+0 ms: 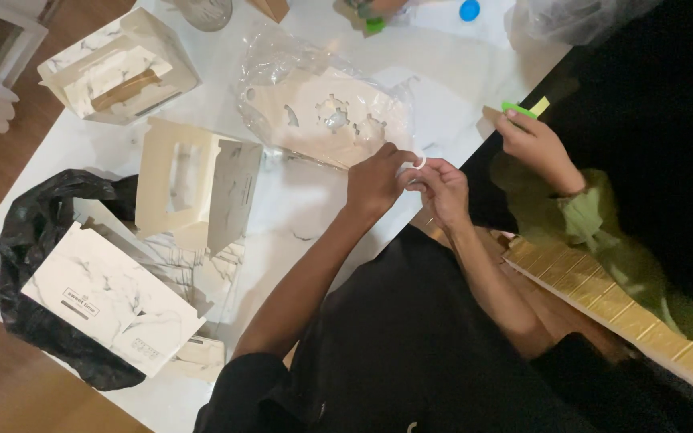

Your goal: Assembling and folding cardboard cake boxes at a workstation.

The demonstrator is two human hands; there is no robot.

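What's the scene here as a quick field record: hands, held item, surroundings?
left hand: pinching a small white ring
right hand: also on the ring
surface: white table
near hands: plastic bag of flat card cutouts
left side: folded marbled boxes, black bag
other person: hand holding green strip

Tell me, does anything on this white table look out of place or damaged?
Nothing looks damaged or spilled. The marble-print cardboard boxes lie tipped at odd angles, some on a crumpled black plastic bag. The left hand and right hand pinch a small white ring above the white table.
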